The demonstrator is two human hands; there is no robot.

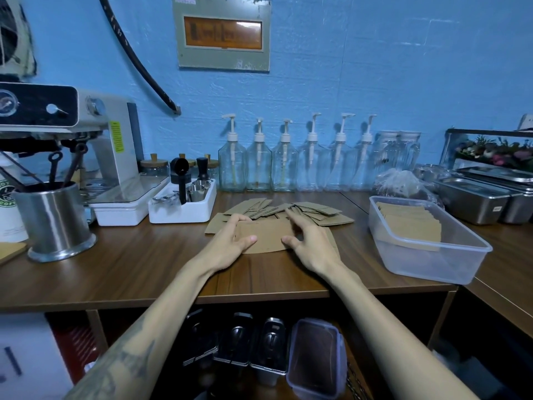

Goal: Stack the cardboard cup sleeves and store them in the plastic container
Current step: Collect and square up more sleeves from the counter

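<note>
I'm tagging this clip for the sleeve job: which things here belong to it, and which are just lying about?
Job: sleeve stack under both hands, loose sleeves, plastic container.
Lying about: pump bottles, steel cup, coffee machine, steel pans.

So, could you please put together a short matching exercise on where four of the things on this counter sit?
Things:
1. plastic container
2. steel utensil cup
3. pump bottles
4. loose cup sleeves

Places:
A. in a row against the blue wall
B. at the counter's left end, beside the espresso machine
C. scattered mid-counter, just beyond the left hand and right hand
D. at the counter's right, with sleeves already stacked inside

Pairs: 1-D, 2-B, 3-A, 4-C
</note>
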